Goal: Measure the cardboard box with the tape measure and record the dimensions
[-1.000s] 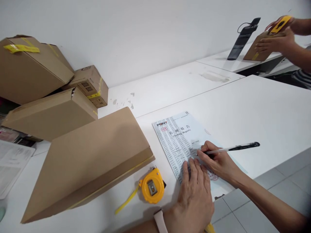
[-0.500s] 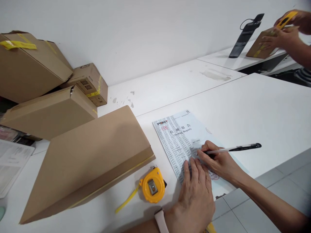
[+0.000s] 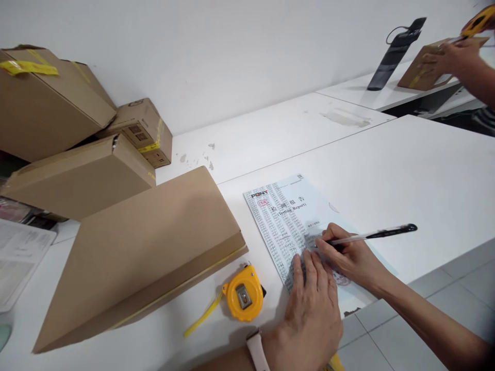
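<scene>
A light blue printed report (image 3: 297,193) headed "Testing Report" lies on the white table, covered on its left part with rows of handwriting. My right hand (image 3: 350,257) pinches a black and clear pen (image 3: 367,235), its tip down at the paper among the written rows. Flat on the report's lower part rests my left hand (image 3: 313,304), fingers extended and holding nothing. Left of that hand is a yellow tape measure (image 3: 244,294) with a short length of strap beside it. A large flat cardboard box (image 3: 154,257) lies farther left.
Several cardboard boxes (image 3: 50,108) are stacked at the back left by printed sheets (image 3: 23,257). A dark water bottle (image 3: 392,62) stands at the far right. Beside it, another person's hand (image 3: 460,56) steadies a small box (image 3: 419,72), with a yellow tool (image 3: 479,21) above it.
The other person's yellow tool has moved right along the small box. My hands, the pen and the report look nearly unchanged; the view has shifted slightly.
</scene>
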`<state>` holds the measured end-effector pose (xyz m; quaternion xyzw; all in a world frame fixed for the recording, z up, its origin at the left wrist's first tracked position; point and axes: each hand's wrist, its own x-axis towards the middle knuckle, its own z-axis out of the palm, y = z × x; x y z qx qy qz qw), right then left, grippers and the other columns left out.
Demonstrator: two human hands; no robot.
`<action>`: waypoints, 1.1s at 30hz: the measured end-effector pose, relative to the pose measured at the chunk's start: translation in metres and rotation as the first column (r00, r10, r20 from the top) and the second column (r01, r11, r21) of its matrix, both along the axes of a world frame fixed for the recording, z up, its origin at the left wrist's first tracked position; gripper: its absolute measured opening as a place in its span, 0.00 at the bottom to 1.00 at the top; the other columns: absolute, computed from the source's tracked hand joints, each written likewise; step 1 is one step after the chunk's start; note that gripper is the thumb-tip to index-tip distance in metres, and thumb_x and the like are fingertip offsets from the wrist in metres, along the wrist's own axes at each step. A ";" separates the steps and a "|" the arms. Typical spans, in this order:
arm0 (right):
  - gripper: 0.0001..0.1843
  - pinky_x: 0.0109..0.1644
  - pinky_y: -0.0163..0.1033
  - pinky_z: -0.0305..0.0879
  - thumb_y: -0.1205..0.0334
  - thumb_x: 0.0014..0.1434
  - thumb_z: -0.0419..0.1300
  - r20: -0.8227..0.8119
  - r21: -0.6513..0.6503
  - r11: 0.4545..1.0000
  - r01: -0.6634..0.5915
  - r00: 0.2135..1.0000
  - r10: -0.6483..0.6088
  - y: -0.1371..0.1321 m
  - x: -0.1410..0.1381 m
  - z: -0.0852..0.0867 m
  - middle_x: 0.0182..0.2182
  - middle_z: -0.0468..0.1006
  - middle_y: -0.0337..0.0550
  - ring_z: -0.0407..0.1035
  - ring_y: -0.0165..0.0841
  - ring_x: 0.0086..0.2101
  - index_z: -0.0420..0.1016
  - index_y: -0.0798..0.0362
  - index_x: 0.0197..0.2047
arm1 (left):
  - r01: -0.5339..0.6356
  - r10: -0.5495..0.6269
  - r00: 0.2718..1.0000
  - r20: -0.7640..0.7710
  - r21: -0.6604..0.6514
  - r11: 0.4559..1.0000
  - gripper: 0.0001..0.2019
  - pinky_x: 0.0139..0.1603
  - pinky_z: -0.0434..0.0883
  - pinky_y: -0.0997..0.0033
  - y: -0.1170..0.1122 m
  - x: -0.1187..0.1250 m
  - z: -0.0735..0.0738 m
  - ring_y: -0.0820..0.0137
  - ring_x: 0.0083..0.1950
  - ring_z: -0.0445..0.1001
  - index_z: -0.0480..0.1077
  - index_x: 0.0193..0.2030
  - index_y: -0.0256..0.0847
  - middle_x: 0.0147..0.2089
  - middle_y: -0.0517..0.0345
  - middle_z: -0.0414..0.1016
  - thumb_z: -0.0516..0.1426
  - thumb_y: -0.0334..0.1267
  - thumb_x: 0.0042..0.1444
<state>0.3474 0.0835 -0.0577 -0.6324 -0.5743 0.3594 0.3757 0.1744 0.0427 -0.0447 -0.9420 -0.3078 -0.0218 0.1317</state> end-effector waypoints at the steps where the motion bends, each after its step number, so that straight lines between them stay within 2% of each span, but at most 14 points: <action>1: 0.19 0.23 0.37 0.55 0.45 0.66 0.58 -0.007 0.005 1.000 0.007 1.000 -0.007 0.000 0.000 0.000 0.23 0.66 0.36 0.56 0.29 0.22 0.64 0.48 0.28 | -0.001 0.001 1.000 0.000 0.001 1.000 0.36 0.73 0.56 0.46 0.000 0.000 0.000 0.46 0.72 0.62 0.64 0.69 0.22 0.68 0.33 0.68 0.54 0.52 0.64; 11: 0.21 0.23 0.38 0.58 0.43 0.64 0.59 -0.011 0.003 0.999 0.036 0.999 -0.036 0.001 -0.001 0.002 0.25 0.66 0.37 0.56 0.29 0.22 0.65 0.48 0.27 | -0.016 0.016 1.000 0.011 0.001 1.000 0.37 0.72 0.59 0.48 0.000 0.001 -0.002 0.46 0.72 0.62 0.63 0.69 0.23 0.69 0.33 0.68 0.55 0.52 0.63; 21: 0.20 0.23 0.37 0.57 0.45 0.65 0.59 -0.040 0.003 1.000 0.020 0.999 -0.020 0.000 0.000 0.000 0.24 0.66 0.37 0.57 0.28 0.22 0.64 0.48 0.28 | -0.022 0.022 1.000 0.007 0.009 1.000 0.35 0.73 0.58 0.48 -0.001 0.000 -0.001 0.46 0.72 0.62 0.63 0.69 0.23 0.69 0.34 0.67 0.53 0.50 0.65; 33: 0.19 0.25 0.39 0.55 0.46 0.67 0.56 0.033 0.054 0.998 0.035 0.999 -0.037 0.000 0.002 -0.003 0.25 0.65 0.37 0.55 0.30 0.24 0.65 0.48 0.28 | -0.015 0.015 1.000 -0.012 0.008 1.000 0.35 0.72 0.57 0.47 0.000 0.000 0.001 0.47 0.72 0.62 0.64 0.69 0.24 0.69 0.34 0.68 0.53 0.51 0.64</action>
